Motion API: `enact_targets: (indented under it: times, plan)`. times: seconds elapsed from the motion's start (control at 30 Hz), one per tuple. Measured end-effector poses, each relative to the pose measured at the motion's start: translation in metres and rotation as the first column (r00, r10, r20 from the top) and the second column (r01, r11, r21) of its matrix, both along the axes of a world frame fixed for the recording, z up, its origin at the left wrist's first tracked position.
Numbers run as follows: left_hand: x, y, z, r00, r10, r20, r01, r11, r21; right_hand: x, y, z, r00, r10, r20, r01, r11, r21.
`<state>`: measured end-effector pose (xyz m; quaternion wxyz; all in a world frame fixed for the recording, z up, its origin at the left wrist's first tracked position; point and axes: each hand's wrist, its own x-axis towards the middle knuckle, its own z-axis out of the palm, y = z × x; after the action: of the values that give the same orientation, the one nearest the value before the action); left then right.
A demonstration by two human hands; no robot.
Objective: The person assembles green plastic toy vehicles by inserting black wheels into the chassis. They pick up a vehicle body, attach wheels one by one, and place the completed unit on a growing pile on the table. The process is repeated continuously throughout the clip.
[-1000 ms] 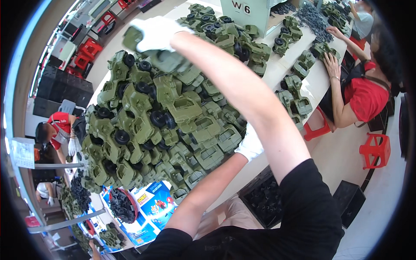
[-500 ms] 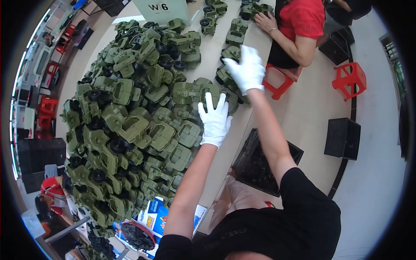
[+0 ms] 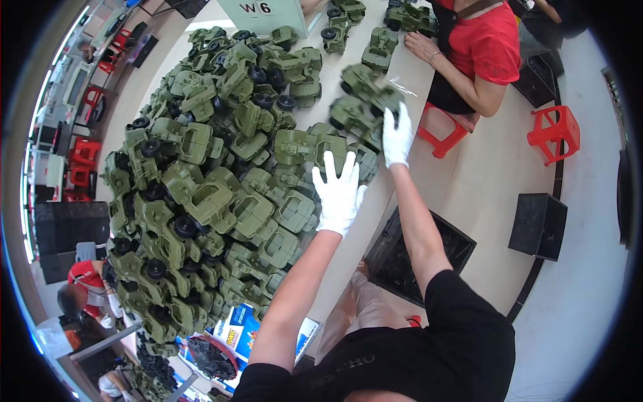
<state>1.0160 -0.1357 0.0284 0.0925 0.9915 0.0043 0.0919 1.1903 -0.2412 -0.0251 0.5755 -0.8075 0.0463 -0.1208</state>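
Note:
A white glove covers my left hand (image 3: 339, 196), its fingers spread over the near edge of a green toy jeep (image 3: 331, 149) at the right side of a big heap. My right hand (image 3: 397, 139), gloved too, is at the table's right edge with its fingers stretched out. Its fingertips meet the near end of a slightly blurred toy jeep (image 3: 367, 84); whether they press on it I cannot tell. Another toy jeep (image 3: 353, 119) lies just left of that hand.
The heap of green toy jeeps (image 3: 207, 194) fills the left of the table (image 3: 335, 258). More stand in a row at the far end, beside a person in red (image 3: 483, 50). A black crate (image 3: 429, 251) is below the right edge, with red stools (image 3: 554, 134) and a black box (image 3: 538, 226) beyond.
My right hand has drawn back toward me off the two jeeps, to their right side, and its fingers are closer together. My left hand stays over the same jeep. The whole view has shifted slightly.

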Motion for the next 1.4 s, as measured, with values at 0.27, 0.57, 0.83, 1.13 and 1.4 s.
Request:
enact_targets:
  times: [0.27, 0.57, 0.83, 1.13, 1.4]
  plan:
    - [0.002, 0.002, 0.007, 0.979, -0.026, 0.204, 0.055, 0.989, -0.136, -0.004, 0.013, 0.023, 0.990, -0.034, -0.140, 0.021, 0.996, -0.089]
    - [0.016, 0.016, 0.015, 0.941, 0.311, 0.132, -0.267, 0.923, -0.277, -0.069, 0.014, -0.019, 0.809, 0.346, -0.474, -0.318, 0.938, 0.142]
    - [0.006, 0.029, 0.006, 0.967, 0.192, 0.168, -0.146, 0.957, -0.251, -0.054, 0.025, -0.008, 0.681, 0.604, -0.415, -0.343, 0.763, 0.548]
    - [-0.039, -0.012, 0.049, 0.937, 0.249, 0.244, -0.177, 0.943, -0.280, -0.121, 0.005, 0.001, 0.449, 0.477, -0.756, 0.118, 0.807, 0.579]
    - [-0.231, -0.047, 0.067, 0.962, 0.182, -0.206, -0.269, 0.771, -0.577, -0.146, 0.029, 0.019, 0.499, 0.773, -0.392, -0.216, 0.549, 0.808]
